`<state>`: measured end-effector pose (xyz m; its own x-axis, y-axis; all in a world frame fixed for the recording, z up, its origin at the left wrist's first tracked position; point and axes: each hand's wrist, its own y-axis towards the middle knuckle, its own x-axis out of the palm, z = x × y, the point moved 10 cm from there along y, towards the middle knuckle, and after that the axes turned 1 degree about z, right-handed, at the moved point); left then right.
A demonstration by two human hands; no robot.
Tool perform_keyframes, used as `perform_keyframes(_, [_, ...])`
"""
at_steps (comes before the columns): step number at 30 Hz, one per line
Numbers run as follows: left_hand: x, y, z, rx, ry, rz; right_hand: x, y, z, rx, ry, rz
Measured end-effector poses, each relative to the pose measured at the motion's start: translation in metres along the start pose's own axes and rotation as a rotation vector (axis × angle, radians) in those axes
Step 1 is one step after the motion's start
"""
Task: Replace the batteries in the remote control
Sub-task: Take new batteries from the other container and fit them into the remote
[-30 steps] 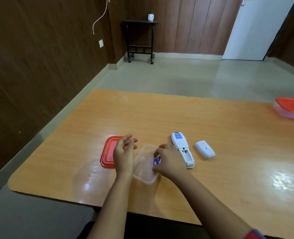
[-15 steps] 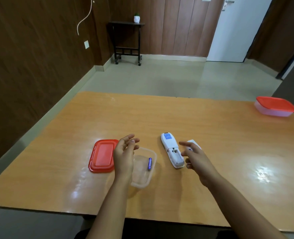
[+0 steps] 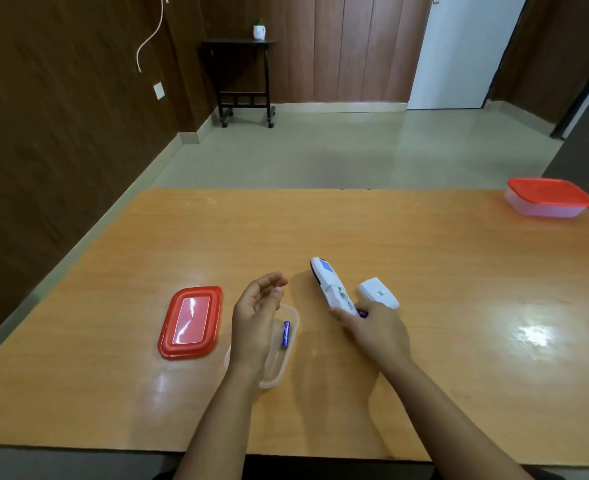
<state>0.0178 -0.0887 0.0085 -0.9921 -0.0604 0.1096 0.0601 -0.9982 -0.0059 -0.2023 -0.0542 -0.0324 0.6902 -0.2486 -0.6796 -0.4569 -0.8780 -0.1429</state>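
Across the lower half of the frame lies the orange-brown laminated wooden table (image 3: 424, 258), bearing everything that follows. At lower left of centre rests the loose red rectangular plastic lid (image 3: 190, 322); just right of it sits the clear rectangular plastic container (image 3: 288, 358), now holding only one blue cylindrical battery (image 3: 286, 334). One second ago my right hand (image 3: 378, 332) was reaching into that container; it has since crossed to the white elongated remote control (image 3: 333, 289) at centre frame and tilted it up by its near end. My fingers are closed around that end, with a second blue battery (image 3: 363, 313) pinched at their tips. My left hand (image 3: 255, 317) hovers half open, empty. The white rectangular battery cover (image 3: 378, 292) lies detached beside the remote. Judgement: insertion of the first fresh cell is imminent.
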Motion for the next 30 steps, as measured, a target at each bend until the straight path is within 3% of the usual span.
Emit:
perform_keyframes(2, [0.001,-0.003,0.000,0.014,0.013,0.007,0.002,-0.007,-0.004,0.058,0.336,-0.111])
perform_keyframes(4, [0.009,-0.006,-0.002,-0.012,-0.002,-0.031,-0.008,-0.019,-0.024,-0.044,0.400,-0.115])
perform_keyframes(8, [0.040,-0.017,-0.012,-0.149,-0.149,-0.241,-0.022,-0.056,-0.064,-0.350,0.158,-0.002])
perform_keyframes(10, [0.047,-0.021,-0.015,-0.178,-0.209,-0.276,-0.017,-0.070,-0.071,-0.410,0.066,-0.030])
perform_keyframes(12, [0.043,-0.020,-0.018,-0.189,-0.273,-0.215,-0.007,-0.070,-0.063,-0.304,0.214,-0.164])
perform_keyframes(15, [0.032,-0.013,-0.022,-0.222,-0.429,-0.123,-0.002,-0.063,-0.044,0.025,0.672,-0.311])
perform_keyframes(19, [0.026,-0.011,-0.024,-0.250,-0.445,-0.124,-0.008,-0.059,-0.037,0.013,0.745,-0.394])
perform_keyframes(22, [0.028,-0.016,-0.021,-0.214,-0.379,-0.150,-0.016,-0.054,-0.032,-0.048,0.664,-0.335])
perform_keyframes(26, [0.035,-0.021,-0.017,-0.166,-0.279,-0.195,-0.029,-0.047,-0.024,-0.066,0.774,-0.168])
perform_keyframes(30, [0.041,-0.024,-0.017,-0.157,-0.233,-0.221,-0.056,-0.052,-0.040,-0.292,0.692,0.082])
